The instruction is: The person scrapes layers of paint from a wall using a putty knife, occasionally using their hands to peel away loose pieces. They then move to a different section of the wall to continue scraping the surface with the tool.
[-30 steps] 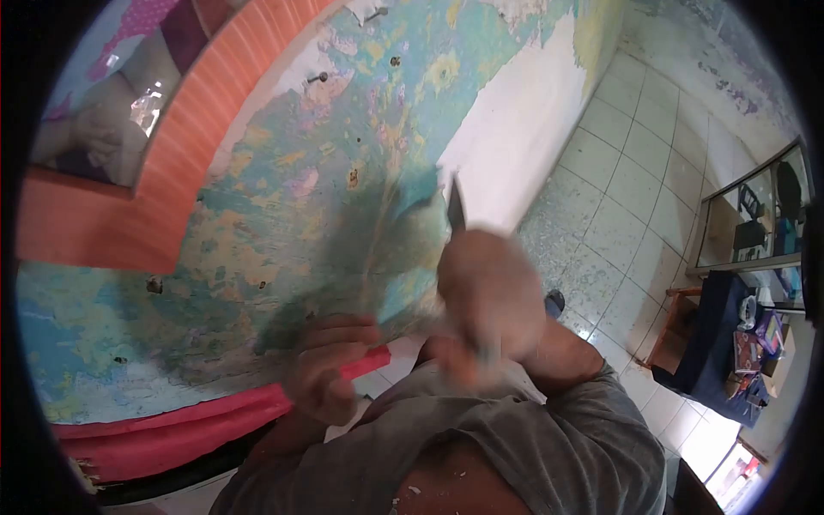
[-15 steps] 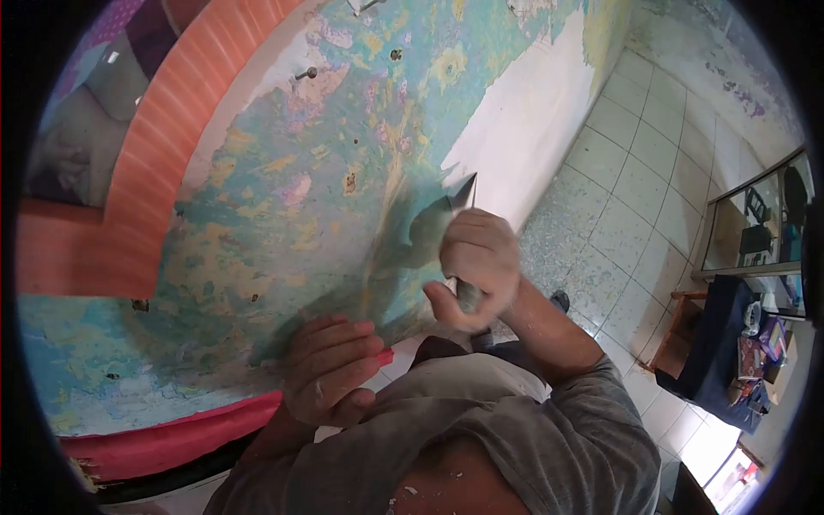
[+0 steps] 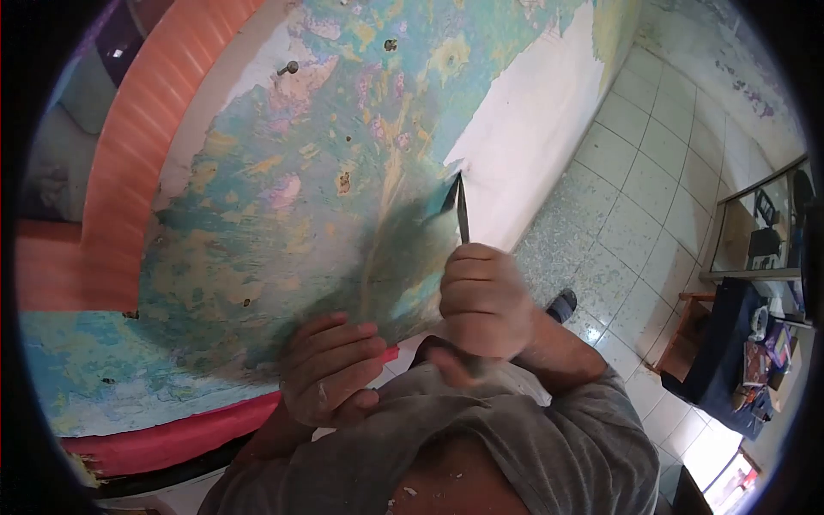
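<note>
My right hand [image 3: 487, 302] is closed around the handle of a scraper [image 3: 463, 210], its metal blade pointing up. The blade tip is right at the ragged edge between the painted wall [image 3: 326, 206] and a bare white patch [image 3: 524, 112]. Flaking layers of teal, yellow and pink cover the painted part. Lower and to the left, my left hand [image 3: 335, 369] is held up close to the wall with its fingers stretched out side by side and nothing in them. A small red piece [image 3: 390, 354] shows just past its fingertips.
An orange border [image 3: 163, 129] frames a picture at upper left, near a nail [image 3: 287, 67] in the wall. Paint flakes litter the tiled floor [image 3: 622, 184]. A sandalled foot [image 3: 562, 305] stands below. On the right, a dark-covered stand [image 3: 712, 352] holds assorted items beside a glass-fronted cabinet [image 3: 755, 223].
My right hand has moved down and slightly right, away from the wall's upper part, and the scraper has turned so more of its blade shows. My left hand stays nearly in place.
</note>
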Demonstrator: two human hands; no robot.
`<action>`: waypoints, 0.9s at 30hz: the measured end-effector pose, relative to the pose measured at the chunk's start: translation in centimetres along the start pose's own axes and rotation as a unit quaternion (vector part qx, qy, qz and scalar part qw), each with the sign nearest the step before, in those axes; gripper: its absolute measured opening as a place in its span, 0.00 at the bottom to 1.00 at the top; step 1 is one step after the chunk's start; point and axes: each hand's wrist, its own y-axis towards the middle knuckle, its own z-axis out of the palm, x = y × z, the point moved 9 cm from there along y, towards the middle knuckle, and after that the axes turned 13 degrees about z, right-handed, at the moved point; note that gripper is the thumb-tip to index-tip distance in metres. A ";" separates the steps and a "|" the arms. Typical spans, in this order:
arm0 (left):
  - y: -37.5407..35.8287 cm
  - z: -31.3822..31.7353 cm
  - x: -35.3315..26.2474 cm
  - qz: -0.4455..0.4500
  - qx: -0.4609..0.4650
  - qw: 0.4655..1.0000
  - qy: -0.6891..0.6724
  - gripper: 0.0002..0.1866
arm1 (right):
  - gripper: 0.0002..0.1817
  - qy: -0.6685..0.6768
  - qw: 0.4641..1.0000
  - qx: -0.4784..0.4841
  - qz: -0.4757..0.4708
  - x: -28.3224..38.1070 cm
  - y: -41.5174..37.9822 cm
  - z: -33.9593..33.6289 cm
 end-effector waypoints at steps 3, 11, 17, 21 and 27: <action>0.0 0.0 -0.2 -0.003 0.004 1.000 0.000 0.13 | 0.13 -0.022 0.997 -0.069 0.004 3.2 -0.3 0.6; -0.2 -0.2 0.2 0.005 -0.030 1.000 -0.001 0.14 | 0.07 -0.252 0.950 0.048 0.179 -1.0 0.7 0.9; 0.0 0.3 0.3 -0.001 0.001 1.000 0.017 0.14 | 0.07 0.006 0.978 -0.192 -0.080 0.9 -2.7 -0.1; -0.5 0.4 0.3 -0.012 0.009 1.000 0.022 0.14 | 0.05 -0.239 0.963 -0.027 0.124 3.2 -1.3 1.1; 0.4 0.6 0.5 0.006 0.008 0.999 0.042 0.13 | 0.09 -0.127 0.989 -0.057 -0.050 -2.4 -2.1 0.0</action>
